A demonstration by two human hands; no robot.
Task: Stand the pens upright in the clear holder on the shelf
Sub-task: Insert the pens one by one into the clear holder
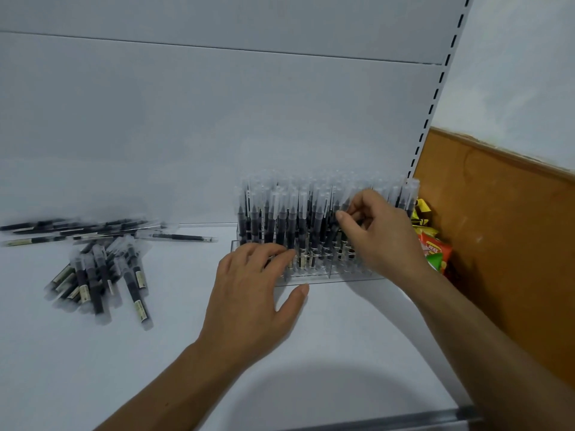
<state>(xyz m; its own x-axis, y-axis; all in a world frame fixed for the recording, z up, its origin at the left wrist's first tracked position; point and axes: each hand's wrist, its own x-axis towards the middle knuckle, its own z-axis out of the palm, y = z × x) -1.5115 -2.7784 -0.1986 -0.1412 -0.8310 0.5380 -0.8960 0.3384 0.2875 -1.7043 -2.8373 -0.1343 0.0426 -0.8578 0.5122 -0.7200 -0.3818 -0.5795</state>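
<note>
Fingers [343, 219] of right hand [378, 236] pinching one of the upright pens [281, 219] in clear holder [314, 279], back-right corner of shelf [311, 353] | left hand [258, 289] fingers spread on holder front | loose pens [93, 275] heaped near left edge

We see a shelf [342, 353] of smooth, matt white-painted metal, its front rail [435, 415] bare grey metal. The holder [314, 279] is clear, glossy plastic. The pens [280, 213] have frosted translucent plastic caps and dark barrels with paper-like labels. Beside them, packets [434, 250] look shiny; the brown panel [497, 228] looks like matt wood.
</note>
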